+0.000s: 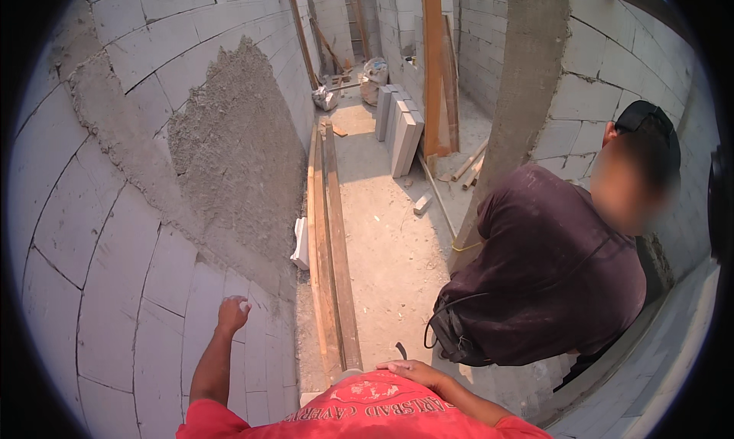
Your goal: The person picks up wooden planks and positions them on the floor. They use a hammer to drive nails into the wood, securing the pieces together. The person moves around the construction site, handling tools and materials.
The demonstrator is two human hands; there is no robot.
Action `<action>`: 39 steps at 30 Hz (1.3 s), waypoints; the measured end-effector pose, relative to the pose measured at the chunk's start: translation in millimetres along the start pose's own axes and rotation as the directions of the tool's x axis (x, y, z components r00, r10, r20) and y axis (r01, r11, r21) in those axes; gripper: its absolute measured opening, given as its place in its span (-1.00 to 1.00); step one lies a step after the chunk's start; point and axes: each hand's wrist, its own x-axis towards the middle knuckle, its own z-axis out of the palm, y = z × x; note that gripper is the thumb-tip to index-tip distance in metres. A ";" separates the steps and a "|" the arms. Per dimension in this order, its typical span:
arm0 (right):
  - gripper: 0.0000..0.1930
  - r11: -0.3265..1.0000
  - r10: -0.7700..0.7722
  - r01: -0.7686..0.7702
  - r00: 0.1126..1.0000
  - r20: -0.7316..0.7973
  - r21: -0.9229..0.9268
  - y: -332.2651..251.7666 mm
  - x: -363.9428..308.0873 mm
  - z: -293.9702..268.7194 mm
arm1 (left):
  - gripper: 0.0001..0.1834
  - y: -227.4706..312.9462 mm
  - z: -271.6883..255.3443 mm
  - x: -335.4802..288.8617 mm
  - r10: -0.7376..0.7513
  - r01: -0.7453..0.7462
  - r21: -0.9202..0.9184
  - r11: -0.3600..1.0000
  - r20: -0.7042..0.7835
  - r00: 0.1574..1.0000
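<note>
My left hand (234,313) is closed and raised beside the white block wall (164,286); something whitish shows at its fingertips, too small to tell whether it is dust or a held thing. On the front of my red shirt (367,401) lies my right hand (413,372), its fingers stretched out flat. A small dark curved piece (401,350) shows just beyond that hand; its kind I cannot make out. Long wooden planks (329,248) run along the floor from near my body, close to the left wall.
A person (550,263) in a dark shirt and cap bends at the right, beside a rendered column (535,64). Grey blocks (399,129) stand upright farther off, with sacks (375,79) behind them. A small block piece (423,203) lies on the dusty floor (390,263).
</note>
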 end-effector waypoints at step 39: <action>-0.42 0.382 0.364 -0.837 0.526 -0.769 -0.392 -266.6 632.9 -810.6 | -0.56 352.7 297.5 1036.2 0.689 0.045 -0.758 0.651 0.614 0.384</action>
